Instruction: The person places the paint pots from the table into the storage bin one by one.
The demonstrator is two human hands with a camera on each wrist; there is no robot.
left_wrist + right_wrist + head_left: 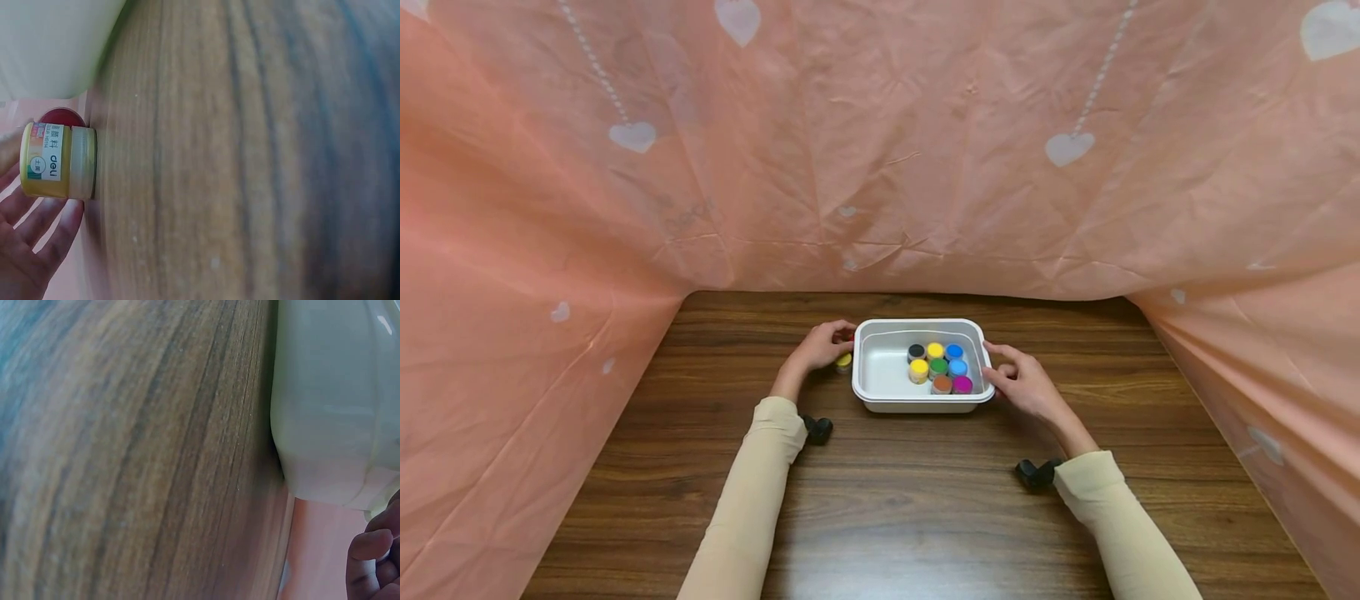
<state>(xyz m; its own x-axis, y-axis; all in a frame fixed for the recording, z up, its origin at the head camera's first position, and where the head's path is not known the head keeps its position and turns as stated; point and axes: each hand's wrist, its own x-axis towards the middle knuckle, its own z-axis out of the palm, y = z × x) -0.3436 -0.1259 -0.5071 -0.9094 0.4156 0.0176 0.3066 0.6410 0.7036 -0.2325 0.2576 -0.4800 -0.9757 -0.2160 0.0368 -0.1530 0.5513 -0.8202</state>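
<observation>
A white plastic tray sits on the table with several small paint jars grouped in its right half. My right hand grips the tray's right rim, its curled fingers seen below the rim in the right wrist view. Left of the tray, my left hand is bent around two more jars. The yellow paint jar stands upright nearest the left wrist camera. Behind it shows the red paint jar, partly covered. Whether my left fingertips pinch the red jar is hidden.
The dark wood table extends around the tray. A pink cloth with white hearts hangs along the back and both sides. Black wrist cameras are strapped at both sleeves.
</observation>
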